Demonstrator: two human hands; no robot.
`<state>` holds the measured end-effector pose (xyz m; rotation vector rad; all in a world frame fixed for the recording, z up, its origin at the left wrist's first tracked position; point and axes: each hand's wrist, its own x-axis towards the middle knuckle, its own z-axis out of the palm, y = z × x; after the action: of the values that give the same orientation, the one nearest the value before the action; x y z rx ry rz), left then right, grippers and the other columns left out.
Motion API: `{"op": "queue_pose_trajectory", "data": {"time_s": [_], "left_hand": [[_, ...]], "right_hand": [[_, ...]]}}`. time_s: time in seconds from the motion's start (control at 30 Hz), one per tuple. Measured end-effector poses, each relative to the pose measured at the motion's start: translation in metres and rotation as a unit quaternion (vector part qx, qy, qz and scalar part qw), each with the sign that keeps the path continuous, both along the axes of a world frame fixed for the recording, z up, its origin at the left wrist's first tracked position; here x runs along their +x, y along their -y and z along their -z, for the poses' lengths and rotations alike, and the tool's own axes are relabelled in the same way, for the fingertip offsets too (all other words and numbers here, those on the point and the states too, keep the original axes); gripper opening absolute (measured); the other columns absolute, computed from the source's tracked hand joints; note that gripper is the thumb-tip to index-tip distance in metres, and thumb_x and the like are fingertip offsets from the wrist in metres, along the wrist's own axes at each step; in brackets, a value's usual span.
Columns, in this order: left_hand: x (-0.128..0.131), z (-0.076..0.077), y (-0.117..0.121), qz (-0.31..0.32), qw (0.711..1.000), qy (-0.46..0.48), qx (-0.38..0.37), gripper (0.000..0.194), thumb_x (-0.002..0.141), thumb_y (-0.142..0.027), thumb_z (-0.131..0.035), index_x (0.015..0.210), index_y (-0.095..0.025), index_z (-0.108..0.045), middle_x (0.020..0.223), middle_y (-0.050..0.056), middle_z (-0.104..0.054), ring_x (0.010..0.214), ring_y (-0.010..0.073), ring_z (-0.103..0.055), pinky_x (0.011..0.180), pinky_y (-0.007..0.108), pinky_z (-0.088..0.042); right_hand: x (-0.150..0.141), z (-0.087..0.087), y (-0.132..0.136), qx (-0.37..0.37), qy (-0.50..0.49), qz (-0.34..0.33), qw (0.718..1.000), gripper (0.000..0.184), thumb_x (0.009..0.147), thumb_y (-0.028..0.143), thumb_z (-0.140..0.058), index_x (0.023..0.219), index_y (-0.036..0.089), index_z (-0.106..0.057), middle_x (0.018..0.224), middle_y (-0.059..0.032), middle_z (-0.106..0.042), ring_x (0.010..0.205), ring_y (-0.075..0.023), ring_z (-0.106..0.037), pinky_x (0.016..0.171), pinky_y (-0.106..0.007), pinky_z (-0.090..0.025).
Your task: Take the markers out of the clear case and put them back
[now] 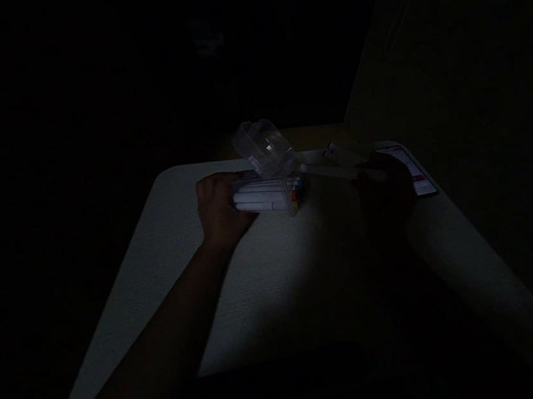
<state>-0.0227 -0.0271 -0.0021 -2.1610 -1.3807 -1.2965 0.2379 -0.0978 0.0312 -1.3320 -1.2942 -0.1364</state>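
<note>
Seen from the head camera, the room is very dark. One patch of light falls on a pale grey table with a finely bumpy top.

The left hand lies on one end of a bundle of long white markers. The hand is not spread. Its fingers curl over the top of the bundle and press down on it. The markers lie side by side in a clear plastic case, and the far ends of the markers, away from the hand, show small bits of red, yellow, green and blue. A clear plastic lid sits tilted up just past the left hand's fingers, on the far side of the bundle. I cannot tell if the lid is joined to the case.

The right hand is deep in shadow, so it looks almost black. A long white marker sticks out from it toward the case, and its tip ends just beside the case. The marker seems to be in the hand, but I cannot tell if the fingers pinch it. Another white marker lies just past the right hand. A black phone with a lit screen lies on the table right beside that hand. A pale sleeve covers the right arm.
</note>
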Motion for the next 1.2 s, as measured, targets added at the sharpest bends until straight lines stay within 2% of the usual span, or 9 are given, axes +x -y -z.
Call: {"op": "queue_pose_trajectory", "data": {"time_s": [0.17,0.3,0.4,0.5,0.7,0.83,1.03,1.2], "left_hand": [[0.0,0.0,0.0,0.012,1.0,0.006,0.004,0.041,0.067,-0.036,-0.067,0.103,-0.019,-0.053,0.102,0.009,-0.061,0.1,0.0276,-0.054,0.089,0.044,-0.038],[0.001,0.0,-0.001,0.018,1.0,0.014,0.001,0.042,0.067,-0.036,-0.068,0.103,-0.02,-0.053,0.102,0.01,-0.059,0.1,0.0294,-0.053,0.088,0.046,-0.037],[0.001,0.002,-0.001,0.017,1.0,0.016,0.001,0.044,0.064,-0.037,-0.069,0.102,-0.021,-0.054,0.101,0.011,-0.059,0.1,0.0314,-0.053,0.087,0.048,-0.038],[0.0,0.002,-0.002,0.009,1.0,0.01,0.005,0.042,0.065,-0.036,-0.068,0.103,-0.023,-0.054,0.101,0.011,-0.06,0.099,0.0316,-0.053,0.086,0.048,-0.039],[0.0,0.002,-0.002,0.014,1.0,0.007,0.011,0.044,0.064,-0.038,-0.069,0.103,-0.023,-0.054,0.101,0.01,-0.061,0.098,0.0311,-0.054,0.085,0.048,-0.039],[0.0,0.002,-0.002,0.013,1.0,0.006,0.011,0.042,0.065,-0.036,-0.067,0.103,-0.024,-0.053,0.102,0.01,-0.061,0.099,0.0305,-0.054,0.085,0.047,-0.039],[-0.001,0.002,-0.001,0.022,1.0,0.008,0.021,0.044,0.064,-0.035,-0.069,0.103,-0.022,-0.054,0.1,0.011,-0.061,0.098,0.0311,-0.054,0.084,0.047,-0.04],[0.0,0.001,-0.001,0.026,0.999,0.018,0.004,0.04,0.068,-0.034,-0.066,0.103,-0.021,-0.054,0.101,0.012,-0.059,0.1,0.0316,-0.052,0.088,0.049,-0.038]], "right_hand": [[0.014,-0.008,-0.001,0.125,-0.107,0.02,0.986,0.033,0.081,0.041,-0.059,0.106,0.019,-0.054,0.096,-0.0051,-0.059,0.087,-0.0159,-0.062,0.063,-0.028,-0.055],[0.016,-0.014,0.0,0.162,-0.178,0.004,0.971,0.032,0.081,0.039,-0.059,0.106,0.018,-0.056,0.092,-0.0019,-0.059,0.086,-0.0144,-0.061,0.065,-0.029,-0.056],[0.01,-0.014,0.002,0.148,-0.187,-0.01,0.971,0.03,0.08,0.036,-0.061,0.104,0.02,-0.059,0.095,-0.0026,-0.059,0.09,-0.0161,-0.061,0.071,-0.032,-0.056],[0.006,-0.01,0.0,0.12,-0.172,-0.052,0.976,0.028,0.082,0.037,-0.06,0.105,0.022,-0.058,0.096,-0.0036,-0.058,0.09,-0.0177,-0.062,0.07,-0.034,-0.057],[0.005,0.007,-0.014,0.149,-0.143,-0.124,0.971,0.03,0.082,0.04,-0.061,0.107,0.026,-0.054,0.102,-0.0028,-0.056,0.092,-0.0171,-0.062,0.067,-0.033,-0.059],[0.003,0.011,-0.017,0.101,-0.123,-0.114,0.981,0.032,0.083,0.046,-0.057,0.107,0.025,-0.053,0.1,-0.0031,-0.057,0.09,-0.0168,-0.063,0.067,-0.033,-0.06],[0.004,0.013,-0.016,0.062,-0.068,-0.066,0.994,0.029,0.085,0.046,-0.056,0.103,0.023,-0.056,0.095,-0.0035,-0.062,0.074,-0.0138,-0.064,0.062,-0.03,-0.058],[0.007,0.019,-0.015,0.005,-0.047,-0.06,0.997,0.03,0.085,0.044,-0.057,0.107,0.023,-0.057,0.098,-0.0039,-0.064,0.081,-0.0161,-0.065,0.069,-0.033,-0.056]]}}
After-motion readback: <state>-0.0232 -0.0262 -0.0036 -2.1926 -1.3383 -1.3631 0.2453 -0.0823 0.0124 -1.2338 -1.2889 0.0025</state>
